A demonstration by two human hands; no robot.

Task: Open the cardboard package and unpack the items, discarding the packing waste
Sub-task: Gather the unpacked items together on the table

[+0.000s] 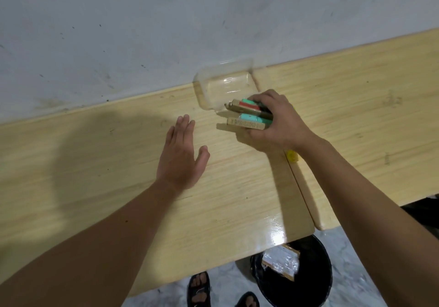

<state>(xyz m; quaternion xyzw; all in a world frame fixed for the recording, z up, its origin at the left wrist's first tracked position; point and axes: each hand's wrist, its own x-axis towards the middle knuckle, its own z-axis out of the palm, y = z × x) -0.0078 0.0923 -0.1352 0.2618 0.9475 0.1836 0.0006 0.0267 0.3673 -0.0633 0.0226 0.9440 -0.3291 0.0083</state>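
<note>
Both hands are over the bench (356, 107): the right hand (275, 121) grips a small bundle of unpacked items (247, 114) — flat brown cards with teal and red pieces — while the left hand (183, 154) hovers flat beside it, fingers straight, holding nothing. Just beyond the right hand's fingertips sits a clear plastic tray (225, 85), and near the right elbow, on the floor, a black bin (316, 280) already holds torn cardboard and foil waste (280, 261). Unpacking looks nearly done — next, I judge, the bundle must be set down steadily and the tray, if waste, carried to the bin.
</note>
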